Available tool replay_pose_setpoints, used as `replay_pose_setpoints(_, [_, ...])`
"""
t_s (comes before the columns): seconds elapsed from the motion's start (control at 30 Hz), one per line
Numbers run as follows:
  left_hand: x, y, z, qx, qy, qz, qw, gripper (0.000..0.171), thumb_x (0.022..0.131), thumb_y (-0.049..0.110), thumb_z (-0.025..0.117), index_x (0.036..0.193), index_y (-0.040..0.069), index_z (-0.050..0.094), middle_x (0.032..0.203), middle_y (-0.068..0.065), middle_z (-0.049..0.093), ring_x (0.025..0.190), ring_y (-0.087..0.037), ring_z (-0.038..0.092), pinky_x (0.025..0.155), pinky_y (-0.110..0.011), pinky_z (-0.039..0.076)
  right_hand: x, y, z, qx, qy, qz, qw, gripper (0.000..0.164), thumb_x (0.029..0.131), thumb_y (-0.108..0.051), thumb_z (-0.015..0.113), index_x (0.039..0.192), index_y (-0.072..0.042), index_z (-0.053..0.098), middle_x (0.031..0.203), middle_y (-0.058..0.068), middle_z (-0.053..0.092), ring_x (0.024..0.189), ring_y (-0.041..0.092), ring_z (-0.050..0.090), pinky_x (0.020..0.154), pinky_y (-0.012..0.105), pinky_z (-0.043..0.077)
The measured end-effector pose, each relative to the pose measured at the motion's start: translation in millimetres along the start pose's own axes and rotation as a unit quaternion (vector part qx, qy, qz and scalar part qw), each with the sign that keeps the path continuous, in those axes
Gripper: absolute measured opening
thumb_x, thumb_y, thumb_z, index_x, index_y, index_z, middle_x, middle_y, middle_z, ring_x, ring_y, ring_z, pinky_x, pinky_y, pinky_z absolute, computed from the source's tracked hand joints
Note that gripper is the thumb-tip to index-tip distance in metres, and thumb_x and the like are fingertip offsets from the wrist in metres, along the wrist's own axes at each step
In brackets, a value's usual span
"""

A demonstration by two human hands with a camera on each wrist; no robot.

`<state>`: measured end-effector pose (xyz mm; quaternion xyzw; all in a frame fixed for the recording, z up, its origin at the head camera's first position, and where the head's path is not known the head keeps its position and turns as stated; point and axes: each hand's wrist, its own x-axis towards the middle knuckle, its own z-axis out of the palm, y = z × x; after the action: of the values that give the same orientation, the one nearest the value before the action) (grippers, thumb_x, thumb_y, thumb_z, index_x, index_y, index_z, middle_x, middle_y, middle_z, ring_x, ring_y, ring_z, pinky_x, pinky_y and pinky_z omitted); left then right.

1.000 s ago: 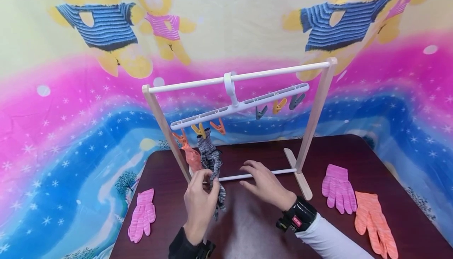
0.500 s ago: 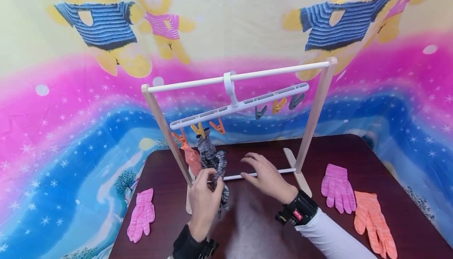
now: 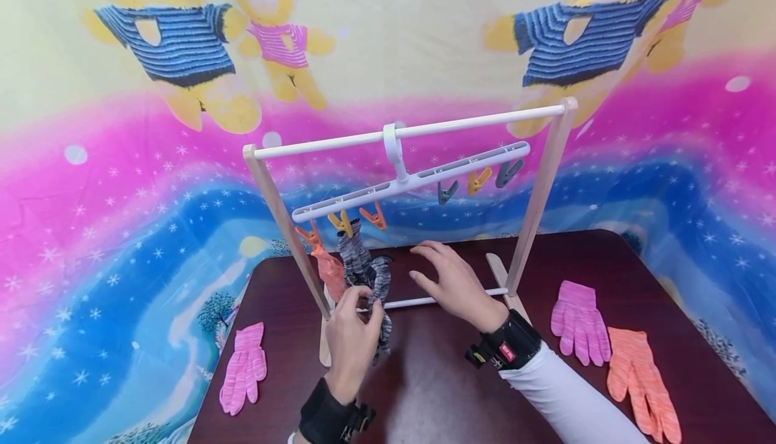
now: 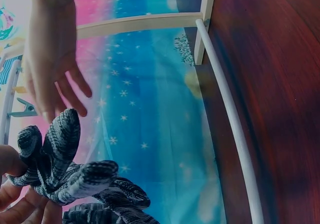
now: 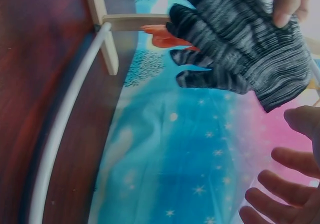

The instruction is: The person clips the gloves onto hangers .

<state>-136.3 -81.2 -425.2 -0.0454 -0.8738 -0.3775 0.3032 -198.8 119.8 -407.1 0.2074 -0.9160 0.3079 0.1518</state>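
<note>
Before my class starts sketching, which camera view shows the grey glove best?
The right wrist view: the grey glove is large there, with cuff and fingers showing, though cropped at the top. The head view shows it small beneath a yellow clip, partly covered by the left hand; the left wrist view shows it close but bunched.

A black-and-grey streaked, knitted fabric glove [image 3: 380,279] hangs limp, pinched between the left hand's [image 3: 353,343] thumb and fingers; its cuff stands above them, its own fingers (rather rumpled) trailing partly below.
</note>
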Motion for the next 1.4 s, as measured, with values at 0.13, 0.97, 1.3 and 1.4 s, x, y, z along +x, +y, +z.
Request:
replay_pose_setpoints(0.13, [0.9, -1.9, 2.6, 0.002, -0.003, -0.001, 1.0000, 0.014, 0.085, 0.010, 0.074, 0.097, 0.014, 0.068, 0.086, 0.001, 0.070, 0.059, -0.006, 0.060, 0.059, -0.023, 0.047, 6, -7, -3, 0.001, 0.031, 0.004, 1.000, 0.043, 0.096, -0.032, 0.069, 0.133, -0.011, 0.064, 0.135, 0.010, 0.064, 0.127, 0.029, 0.061, 0.098, 0.050, 0.052])
replay_pose_setpoints(0.97, [5.1, 0.5, 10.4, -0.013, -0.004, -0.009, 0.9999, 0.013, 0.087, 0.010, 0.074, 0.098, 0.011, 0.067, 0.089, -0.002, 0.071, 0.068, -0.012, 0.068, 0.061, -0.027, 0.052, 44, -47, -8, 0.033, 0.073, 0.019, 0.997, 0.049, 0.097, -0.036, 0.067, 0.137, -0.009, 0.061, 0.134, 0.012, 0.066, 0.123, 0.029, 0.064, 0.091, 0.047, 0.055])
replay_pose_setpoints(1.3, [7.3, 6.8, 10.9, -0.032, -0.019, -0.012, 0.9992, 0.013, 0.089, 0.009, 0.073, 0.099, 0.010, 0.066, 0.090, -0.005, 0.069, 0.068, -0.012, 0.066, 0.061, -0.025, 0.052, 62, -59, -9, 0.023, 0.080, 0.026, 0.996, 0.051, 0.094, -0.036, 0.072, 0.135, -0.008, 0.062, 0.127, 0.011, 0.069, 0.115, 0.029, 0.067, 0.086, 0.047, 0.057])
replay_pose_setpoints(1.4, [8.1, 6.4, 11.2, -0.033, -0.017, -0.010, 0.9993, 0.013, 0.089, 0.008, 0.073, 0.099, 0.010, 0.066, 0.089, -0.004, 0.069, 0.068, -0.011, 0.065, 0.061, -0.024, 0.050, 66, -60, -8, 0.016, 0.082, 0.028, 0.996, 0.051, 0.092, -0.036, 0.074, 0.133, -0.009, 0.063, 0.125, 0.011, 0.070, 0.113, 0.029, 0.067, 0.085, 0.046, 0.057])
